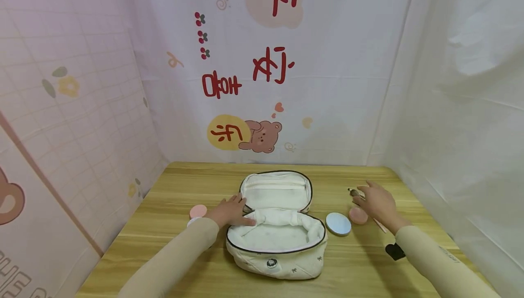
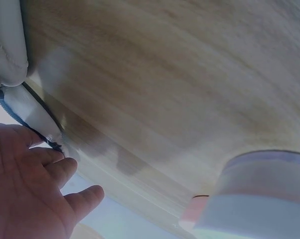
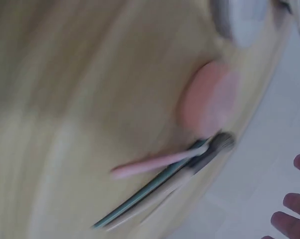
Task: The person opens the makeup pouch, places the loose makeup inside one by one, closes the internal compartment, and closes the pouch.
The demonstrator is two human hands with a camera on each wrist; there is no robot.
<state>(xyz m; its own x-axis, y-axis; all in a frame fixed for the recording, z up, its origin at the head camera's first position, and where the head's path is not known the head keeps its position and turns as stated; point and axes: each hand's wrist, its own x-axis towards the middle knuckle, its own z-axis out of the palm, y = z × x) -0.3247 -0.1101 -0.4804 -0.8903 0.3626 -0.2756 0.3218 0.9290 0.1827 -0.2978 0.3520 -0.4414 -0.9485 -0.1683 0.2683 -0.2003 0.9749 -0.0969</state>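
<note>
A quilted cream cosmetic bag (image 1: 278, 264) stands unzipped on the table, its lid (image 1: 278, 193) folded back. My left hand (image 1: 231, 211) rests at the bag's left side near the lid hinge, thumb over the rim and fingers extended. In the left wrist view that hand (image 2: 30, 184) has loose fingers by the zipper edge. My right hand (image 1: 378, 201) hovers over makeup brushes (image 3: 165, 184) with spread fingers and holds nothing. Beside the brushes lies a pink round item (image 3: 210, 99). Only fingertips (image 3: 292, 204) of the right hand show in its wrist view.
A round, pale-blue-topped tin (image 1: 338, 224) lies right of the bag. Under the right forearm is a black object (image 1: 395, 251), partly hidden. Left of the bag sit a pink round item (image 1: 198, 211) and a white cylindrical container (image 2: 259, 199). Printed cloth hangs behind the table.
</note>
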